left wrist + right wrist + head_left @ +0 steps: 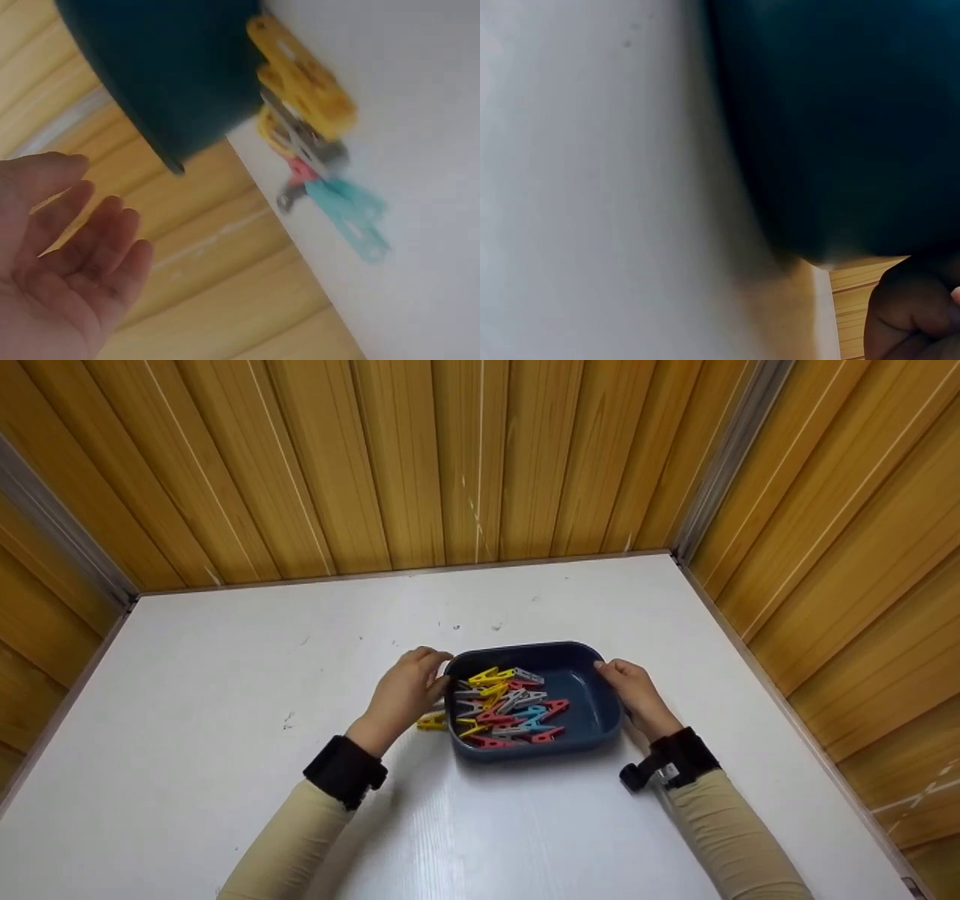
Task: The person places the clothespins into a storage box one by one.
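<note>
A dark blue rectangular basin (585, 701) with rounded corners holds a heap of colored clothespins (514, 709), gathered toward its left side. My right hand (634, 690) grips the basin's right rim, thumb over the edge; in the right wrist view its curled fingers (915, 307) show beside the basin's dark outer wall (840, 135). At the left rim is my left hand (405, 690); the left wrist view shows its fingers (112, 232) loosely bent and apart from the basin wall (172, 82). Beside that wall, outside the basin, lie a yellow clothespin (307, 82), a teal clothespin (349, 214) and several others.
The white table (225, 697) extends around the basin, with small dark marks on its surface. Wood-patterned panels (405, 465) rise behind the table's back edge and along both sides. Black straps (345, 771) circle both wrists.
</note>
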`<state>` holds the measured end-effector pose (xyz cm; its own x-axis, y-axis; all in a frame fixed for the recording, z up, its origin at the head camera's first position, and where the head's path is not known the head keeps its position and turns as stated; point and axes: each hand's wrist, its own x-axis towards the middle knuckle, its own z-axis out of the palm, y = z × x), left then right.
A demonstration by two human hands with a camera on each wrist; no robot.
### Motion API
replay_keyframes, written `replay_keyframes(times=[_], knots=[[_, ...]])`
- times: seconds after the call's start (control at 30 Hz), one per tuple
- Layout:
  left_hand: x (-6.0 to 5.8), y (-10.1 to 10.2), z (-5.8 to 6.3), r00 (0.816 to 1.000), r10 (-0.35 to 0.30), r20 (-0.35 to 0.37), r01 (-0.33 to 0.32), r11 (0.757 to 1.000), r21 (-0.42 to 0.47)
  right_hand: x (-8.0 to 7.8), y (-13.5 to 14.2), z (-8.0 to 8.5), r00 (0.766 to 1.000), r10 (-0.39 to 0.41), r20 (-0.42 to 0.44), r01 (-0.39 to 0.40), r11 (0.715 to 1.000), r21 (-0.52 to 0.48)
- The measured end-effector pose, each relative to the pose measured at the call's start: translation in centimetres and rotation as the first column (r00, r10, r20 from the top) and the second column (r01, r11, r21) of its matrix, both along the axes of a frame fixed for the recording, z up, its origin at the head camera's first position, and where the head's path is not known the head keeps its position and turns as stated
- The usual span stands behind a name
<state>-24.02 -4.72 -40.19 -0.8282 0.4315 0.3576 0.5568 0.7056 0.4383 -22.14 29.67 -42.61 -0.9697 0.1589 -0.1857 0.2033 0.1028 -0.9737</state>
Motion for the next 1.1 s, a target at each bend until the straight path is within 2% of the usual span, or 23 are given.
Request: replay_keyframes(times=[0.13,0.3,0.4,0.53,0.8,0.97,1.03,1.1], knots=[[-1.1,-1.8,-0.8,0.997,0.064,0.046,-0.062,0.997,-0.056,-0.5,0.4,-0.9,1.000,-0.003,-0.009,0.003,1.000,-0.002],[-1.9,-3.0,-2.5,0.982,0.141,0.128,-0.114,0.974,-0.198,-1.4,1.4,-3.0,1.000,-0.014,-0.027,0.015,1.000,0.009],[-2.1,-3.1,-3.1,0.973,0.165,0.159,-0.119,0.957,-0.266,-1.3,1.4,-3.2,0.999,-0.011,-0.032,0.012,0.999,0.032],[-2.3,-3.1,-3.5,0.962,0.201,0.183,-0.137,0.940,-0.311,-1.3,1.3,-3.1,0.999,-0.007,-0.037,0.009,0.998,0.054],[-2.1,-3.6,-3.6,0.957,0.226,0.183,-0.158,0.933,-0.324,-1.6,1.1,-2.8,0.999,-0.010,-0.045,0.013,0.998,0.060],[-1.9,-3.4,-2.9,0.940,0.278,0.200,-0.211,0.930,-0.302,-1.5,1.0,-2.9,0.999,-0.002,-0.053,0.005,0.998,0.058],[-1.7,-3.2,-2.6,0.942,0.283,0.182,-0.228,0.935,-0.273,-1.4,1.1,-2.9,0.999,-0.007,-0.053,0.010,0.998,0.057],[-1.4,-2.8,-2.2,0.953,0.276,0.127,-0.245,0.945,-0.215,-1.5,1.1,-3.0,0.999,-0.009,-0.052,0.012,0.999,0.053]])
